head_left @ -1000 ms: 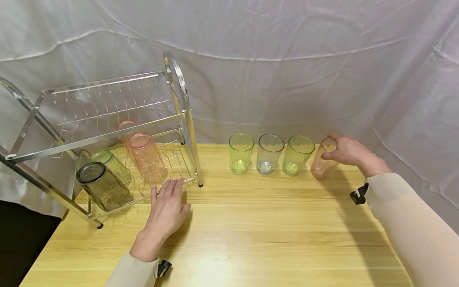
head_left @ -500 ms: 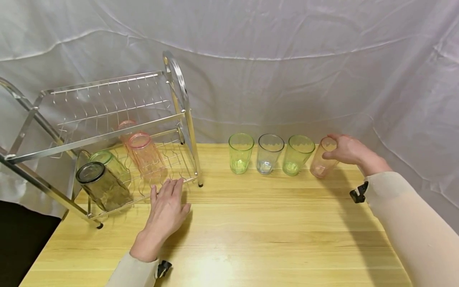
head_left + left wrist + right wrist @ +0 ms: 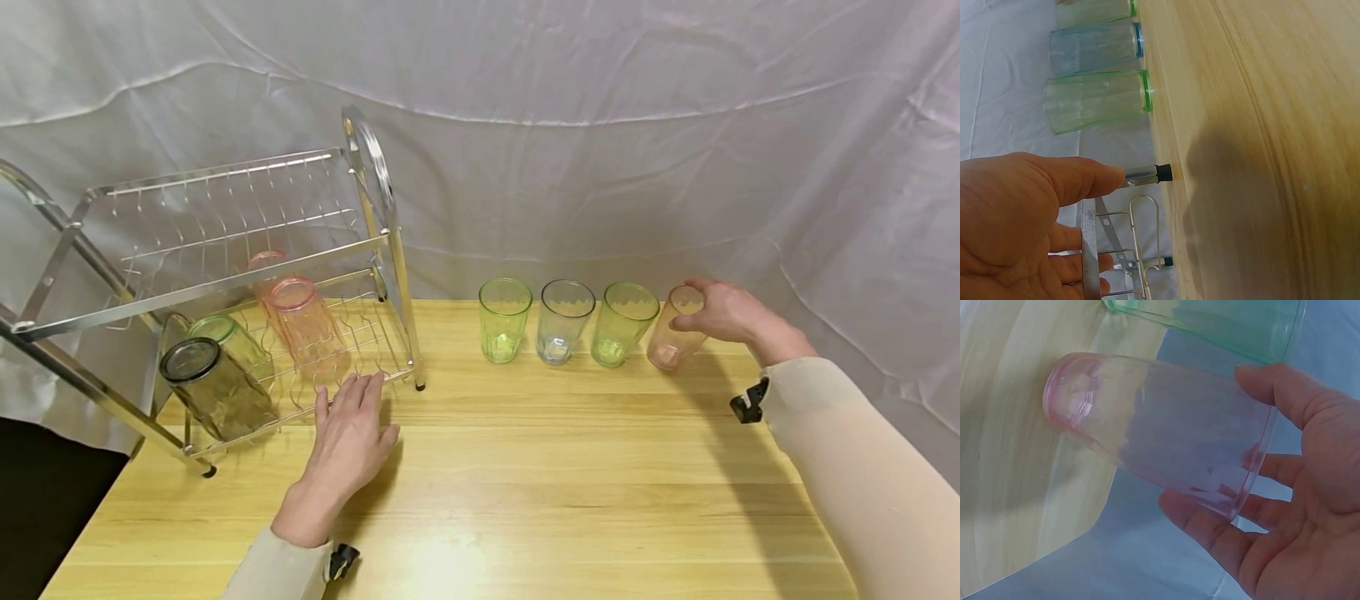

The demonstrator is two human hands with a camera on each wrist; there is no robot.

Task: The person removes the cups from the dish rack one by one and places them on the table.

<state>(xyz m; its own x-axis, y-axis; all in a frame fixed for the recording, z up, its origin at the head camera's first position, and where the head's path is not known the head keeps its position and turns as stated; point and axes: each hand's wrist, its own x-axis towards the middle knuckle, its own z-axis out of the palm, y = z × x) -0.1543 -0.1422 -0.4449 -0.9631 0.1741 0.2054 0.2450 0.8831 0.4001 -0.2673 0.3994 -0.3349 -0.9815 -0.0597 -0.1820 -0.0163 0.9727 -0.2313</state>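
Observation:
At the far right of the row, my right hand [image 3: 727, 312] holds a pink glass [image 3: 672, 346] near its rim. Thumb and fingers sit on opposite sides of the pink glass [image 3: 1166, 425] in the right wrist view, its base at the wooden table. My left hand [image 3: 351, 442] rests at the front lower rail of the metal dish rack [image 3: 202, 287], fingers extended and thumb apart. In the left wrist view, several fingers of that hand [image 3: 1010, 219] pass behind the rack's rail [image 3: 1090, 250]. Left of the pink glass stand a green glass [image 3: 622, 325], a blue glass [image 3: 564, 325] and another green glass [image 3: 504, 323].
On the rack's lower tier, upside down, are a dark grey glass [image 3: 217, 396], a green glass [image 3: 243, 350] and two pink glasses, the nearer pink glass [image 3: 307, 329] plainer to see. A grey-white curtain [image 3: 555, 183] hangs behind the wooden table [image 3: 540, 483].
My right hand and the pink glass have shifted very slightly left, toward the neighbouring green glass. The left hand has stayed put.

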